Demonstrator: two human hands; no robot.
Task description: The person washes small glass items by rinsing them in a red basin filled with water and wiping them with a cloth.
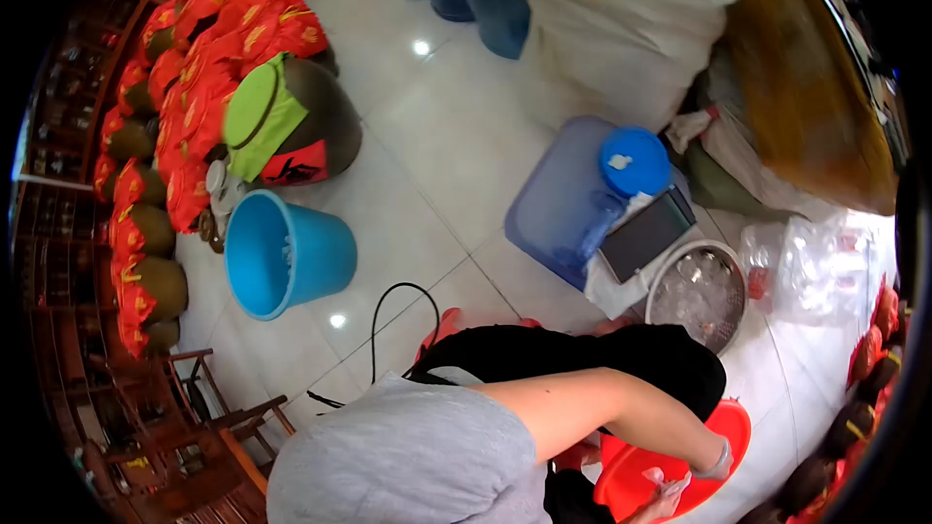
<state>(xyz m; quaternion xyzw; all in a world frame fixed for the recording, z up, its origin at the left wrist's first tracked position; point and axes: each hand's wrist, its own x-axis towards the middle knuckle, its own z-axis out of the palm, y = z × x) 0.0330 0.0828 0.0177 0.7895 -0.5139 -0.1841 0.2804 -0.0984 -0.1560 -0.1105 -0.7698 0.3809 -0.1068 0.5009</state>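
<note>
My left hand [717, 461] reaches down into a red basin [740, 424]. A pale grey, see-through cuff, perhaps of a glove, shows at its wrist. Its fingers are hidden from view. Close by, over the same basin, my right hand [665, 503] comes in from the bottom edge, its fingers drawn together around something whitish that is too small to name. Beside the basin stands a perforated steel colander [738, 281] with clear, shiny pieces in it. Black trousers [582, 354] cover my legs, which lie between the basin and the open floor.
A blue bucket [335, 247] with some white bits stands left. A translucent blue bin [544, 204] carries a blue lid [636, 160] and a dark flat panel [648, 233]. Red-covered jars [209, 68], water bottles [493, 0], a large white sack [621, 29] and clear plastic bags [820, 262] surround the floor.
</note>
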